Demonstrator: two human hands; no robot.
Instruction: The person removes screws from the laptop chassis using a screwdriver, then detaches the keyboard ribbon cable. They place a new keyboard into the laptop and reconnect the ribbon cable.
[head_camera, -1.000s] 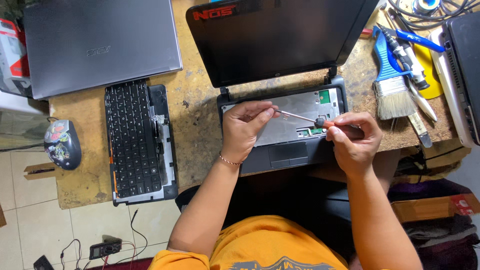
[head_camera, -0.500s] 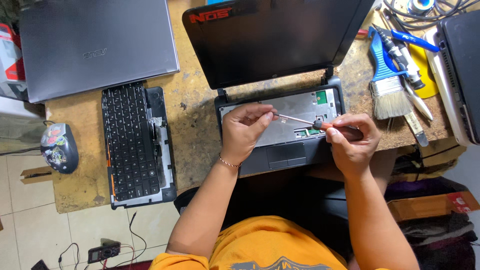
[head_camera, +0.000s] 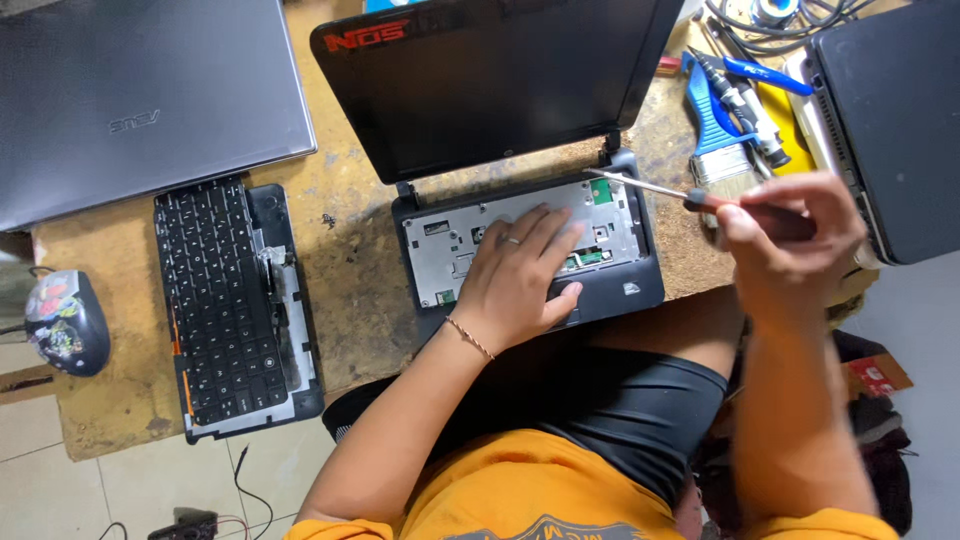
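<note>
Your right hand (head_camera: 785, 235) is closed around the dark handle of a screwdriver (head_camera: 700, 200), fingers wrapped tight with no gap showing; the thin metal shaft runs up and away from that grip toward your left, its tip over the far right corner of the small black laptop (head_camera: 530, 250); whether the tip touches the metal there cannot be told, as the hand is blurred. Your left hand (head_camera: 520, 275) lies flat and open, palm down, holding nothing; its fingers are spread on the bare silver plate where the laptop's keyboard would sit, the thumb near the front edge, a ring on one finger and a thin bracelet at the wrist. The laptop sits just left of the screwdriver grip, lid open and dark screen tilted back, on a worn wooden table (head_camera: 350, 290). Beyond the gripping hand, farther from you, lie a blue-handled paintbrush (head_camera: 718, 130) and a blue-handled tool (head_camera: 760, 75), near each other; just right of the grip is the edge of a closed black laptop (head_camera: 890, 120). Well left of your flat hand rests a detached black keyboard (head_camera: 215, 300) lying on a laptop base; beyond it a closed grey laptop (head_camera: 150, 100); at the table's far left edge, a patterned mouse (head_camera: 65, 322).
</note>
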